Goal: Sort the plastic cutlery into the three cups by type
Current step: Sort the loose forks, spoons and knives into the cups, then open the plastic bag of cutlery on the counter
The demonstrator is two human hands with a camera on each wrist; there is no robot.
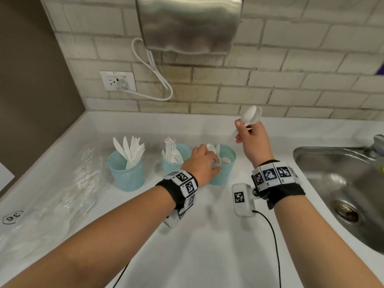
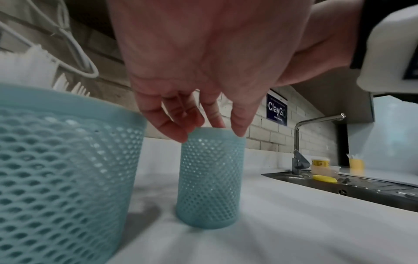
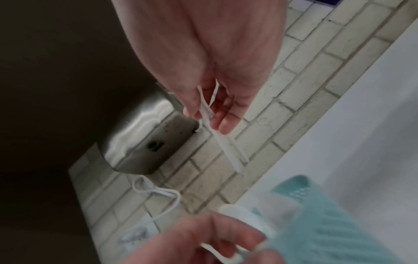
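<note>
Head view: left hand [image 1: 202, 161] covers the near-left rim of the right cup [image 1: 225, 163], so whether its fingers hold a spoon [image 1: 212, 148] there cannot be told; in the left wrist view the fingertips [image 2: 178, 135] hide that rim. Right hand [image 1: 252, 140] hides the middle of its spoons [image 1: 250, 115], their count unclear; the right wrist view is motion-blurred. Sink [image 1: 340, 183] cut off at the right edge.
</note>
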